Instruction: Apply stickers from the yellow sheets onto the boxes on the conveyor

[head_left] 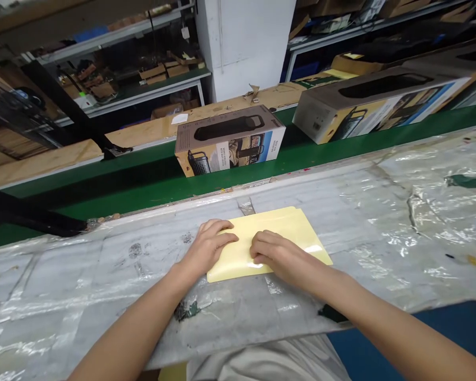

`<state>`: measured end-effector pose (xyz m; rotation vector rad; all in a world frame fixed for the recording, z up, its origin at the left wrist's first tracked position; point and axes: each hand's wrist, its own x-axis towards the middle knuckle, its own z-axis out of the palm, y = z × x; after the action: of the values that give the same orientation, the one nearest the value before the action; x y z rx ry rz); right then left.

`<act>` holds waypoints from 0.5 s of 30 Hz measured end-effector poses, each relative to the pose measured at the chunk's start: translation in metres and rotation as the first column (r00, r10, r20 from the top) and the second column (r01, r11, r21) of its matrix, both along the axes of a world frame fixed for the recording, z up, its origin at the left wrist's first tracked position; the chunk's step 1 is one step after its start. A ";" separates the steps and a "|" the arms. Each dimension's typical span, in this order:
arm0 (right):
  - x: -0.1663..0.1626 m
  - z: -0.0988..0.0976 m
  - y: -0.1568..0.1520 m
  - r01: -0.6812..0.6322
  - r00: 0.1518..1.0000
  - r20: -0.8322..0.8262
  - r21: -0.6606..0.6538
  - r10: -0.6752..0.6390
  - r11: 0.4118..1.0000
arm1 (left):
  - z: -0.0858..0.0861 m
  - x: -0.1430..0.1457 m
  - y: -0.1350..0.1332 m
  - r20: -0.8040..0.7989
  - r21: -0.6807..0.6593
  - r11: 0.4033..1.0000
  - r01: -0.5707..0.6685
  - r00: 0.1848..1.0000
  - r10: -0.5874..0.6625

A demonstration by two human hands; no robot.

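Note:
A glossy pale yellow sheet (pixel 241 248), perhaps a small stack, lies flat on the plastic-covered worktop. My left hand (pixel 208 246) rests at the sheet's left edge, thumb and fingers bent and apart on top of it. Near the sheet's middle, my right hand (pixel 275 254) has its fingers curled and pressed together against the surface. Whatever its fingertips may pinch is hidden under the hand. A bright reflection crosses the right part of the sheet.
Beyond the worktop (pixel 103 296) runs a green conveyor strip (pixel 143 185) carrying a printed product box (pixel 230 140). More boxes (pixel 357 108) stand on it to the right. A black metal bar (pixel 31 211) reaches in from the left. A white pillar (pixel 246 47) and shelves lie behind.

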<state>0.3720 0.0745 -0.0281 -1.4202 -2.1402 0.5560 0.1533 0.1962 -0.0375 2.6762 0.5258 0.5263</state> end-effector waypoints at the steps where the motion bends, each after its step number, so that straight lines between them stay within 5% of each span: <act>1: 0.000 0.000 -0.002 0.014 1.000 -0.008 0.023 -0.013 1.000 | -0.001 0.000 0.000 0.005 0.015 1.000 0.002 1.000 -0.002; 5: -0.002 0.000 -0.012 0.008 0.999 0.033 0.069 -0.011 0.998 | -0.005 -0.002 -0.003 0.021 0.113 0.994 0.012 1.000 -0.014; 9: -0.005 -0.001 -0.014 0.039 0.999 0.003 -0.032 -0.038 0.999 | -0.008 0.000 -0.004 0.034 0.216 0.976 0.028 0.999 -0.036; 15: 0.008 0.013 -0.013 0.014 0.917 -0.374 -0.319 -0.139 0.948 | 0.002 0.007 -0.005 -0.014 0.333 0.937 0.104 0.994 -0.106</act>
<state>0.3803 0.0612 -0.0150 -1.4008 -1.7208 1.0870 0.1604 0.1908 -0.0355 3.0022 0.3114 0.6389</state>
